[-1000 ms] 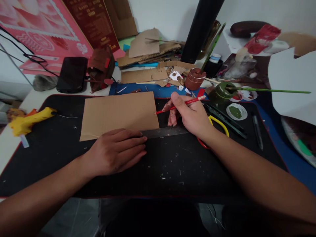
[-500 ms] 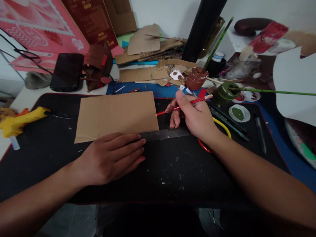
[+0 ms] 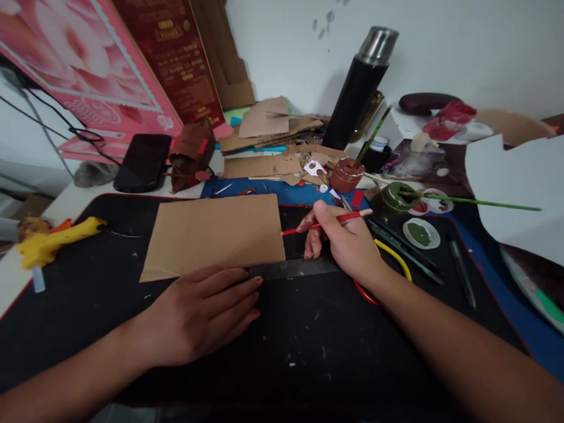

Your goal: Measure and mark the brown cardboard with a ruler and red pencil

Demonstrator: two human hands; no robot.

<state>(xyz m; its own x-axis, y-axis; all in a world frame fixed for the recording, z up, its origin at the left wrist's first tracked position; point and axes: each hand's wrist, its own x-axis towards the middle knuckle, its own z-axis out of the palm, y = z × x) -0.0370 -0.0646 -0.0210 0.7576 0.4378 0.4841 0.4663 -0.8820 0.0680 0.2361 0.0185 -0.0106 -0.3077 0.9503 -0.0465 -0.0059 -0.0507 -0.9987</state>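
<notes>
A flat rectangle of corrugated cardboard (image 3: 215,235) lies on the black mat. Along its near edge is a clear ruler (image 3: 291,269). My left hand (image 3: 198,314) rests flat, fingers stretched out together, over the ruler's left end and the cardboard's near edge. Between the thumb and fingers of my right hand (image 3: 348,244) is a red pencil (image 3: 348,217), its tip at the cardboard's right edge. Partly hidden under the right hand are scissors (image 3: 396,257) with yellow and red handles.
A yellow glue gun (image 3: 61,238) lies at the left, near a black phone (image 3: 143,163). Behind are cardboard scraps (image 3: 264,167), a brown paint jar (image 3: 346,175) and a leaning black flask (image 3: 356,97). Right: a green paint jar (image 3: 390,200), a paint lid (image 3: 422,234) and pens (image 3: 462,273).
The camera view has tilted upward, so the scene sits lower and the flask's top shows. Both hands, the pencil and the cardboard keep nearly the same places relative to each other.
</notes>
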